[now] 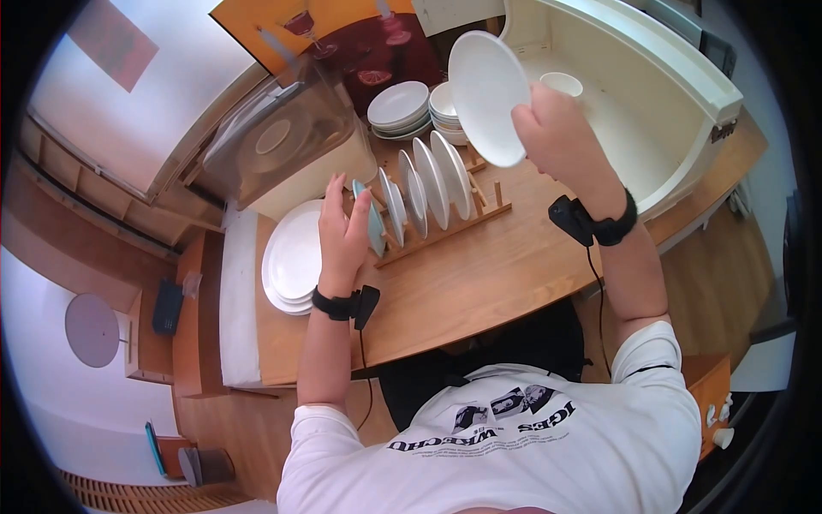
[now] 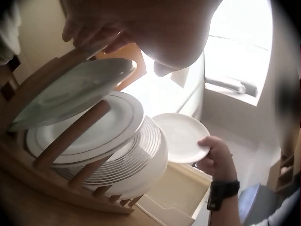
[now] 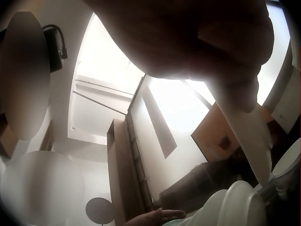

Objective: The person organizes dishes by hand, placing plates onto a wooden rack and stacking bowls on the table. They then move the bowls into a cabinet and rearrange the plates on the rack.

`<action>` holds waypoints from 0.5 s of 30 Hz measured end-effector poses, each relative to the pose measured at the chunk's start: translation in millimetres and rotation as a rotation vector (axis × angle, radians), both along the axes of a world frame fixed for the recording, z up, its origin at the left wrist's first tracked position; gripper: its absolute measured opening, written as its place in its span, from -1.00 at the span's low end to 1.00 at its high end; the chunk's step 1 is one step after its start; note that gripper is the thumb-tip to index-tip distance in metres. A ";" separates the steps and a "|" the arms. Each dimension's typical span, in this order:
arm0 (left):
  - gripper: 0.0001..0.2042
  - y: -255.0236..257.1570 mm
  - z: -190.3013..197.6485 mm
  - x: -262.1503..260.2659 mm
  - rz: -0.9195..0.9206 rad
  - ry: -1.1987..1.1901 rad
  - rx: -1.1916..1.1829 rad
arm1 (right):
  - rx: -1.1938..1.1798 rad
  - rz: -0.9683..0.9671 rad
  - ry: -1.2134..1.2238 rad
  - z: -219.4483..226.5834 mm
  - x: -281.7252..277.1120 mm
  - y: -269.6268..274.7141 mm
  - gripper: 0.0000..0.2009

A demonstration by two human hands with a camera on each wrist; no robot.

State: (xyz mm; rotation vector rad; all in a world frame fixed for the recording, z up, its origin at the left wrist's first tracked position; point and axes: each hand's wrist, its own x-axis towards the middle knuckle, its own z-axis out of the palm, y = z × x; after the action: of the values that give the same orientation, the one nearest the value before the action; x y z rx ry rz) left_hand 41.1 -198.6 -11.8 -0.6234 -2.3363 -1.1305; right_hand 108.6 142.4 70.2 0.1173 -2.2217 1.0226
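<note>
My right hand (image 1: 567,133) grips a white plate (image 1: 488,98) by its edge, raised above the right end of a wooden dish rack (image 1: 445,234). In the left wrist view the same plate (image 2: 181,136) is tilted beyond the rack. My left hand (image 1: 342,244) is at the rack's left end, its fingers extended beside a pale green plate (image 1: 375,224); in the left wrist view its fingertips overlap that plate's (image 2: 77,94) upper edge. Several white plates (image 1: 431,182) stand upright between the rack's pegs.
Stacked white plates (image 1: 295,257) lie left of my left hand. Behind the rack are another plate stack (image 1: 398,104) and stacked bowls (image 1: 443,103). A large cream bin (image 1: 634,94) at the right contains a white bowl (image 1: 561,83). A clear-lidded box (image 1: 274,141) stands back left.
</note>
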 end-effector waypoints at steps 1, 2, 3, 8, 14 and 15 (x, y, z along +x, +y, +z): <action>-0.41 -5.0 -10.0 -5.8 -0.043 -0.086 0.068 | 0.041 0.000 -0.034 -5.3 -4.6 -0.3 -0.75; -0.39 -8.9 -18.5 -10.1 -0.086 -0.171 0.136 | 0.072 -0.002 -0.063 -8.5 -6.3 -1.9 -0.75; -0.38 -7.1 -17.9 -6.9 -0.110 -0.212 0.158 | 0.104 -0.004 -0.092 -11.8 -7.9 -3.4 -0.76; -0.33 -0.8 -24.9 -0.4 -0.228 -0.262 0.271 | 0.149 0.003 -0.321 -19.6 -11.8 -23.0 -0.77; -0.32 -3.6 -39.9 -3.4 -0.274 -0.244 0.323 | 0.275 0.027 -0.190 -57.6 -42.8 -29.7 -0.70; -0.32 -3.3 -39.5 -1.9 -0.267 -0.242 0.321 | 0.216 0.045 -0.275 -54.7 -42.6 -31.3 -0.70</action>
State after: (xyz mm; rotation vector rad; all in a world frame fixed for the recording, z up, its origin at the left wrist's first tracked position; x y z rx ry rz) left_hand 39.1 -201.9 -51.3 -0.7262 -2.2339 -1.7466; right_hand 66.0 111.1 15.5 0.1287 -2.5879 0.8611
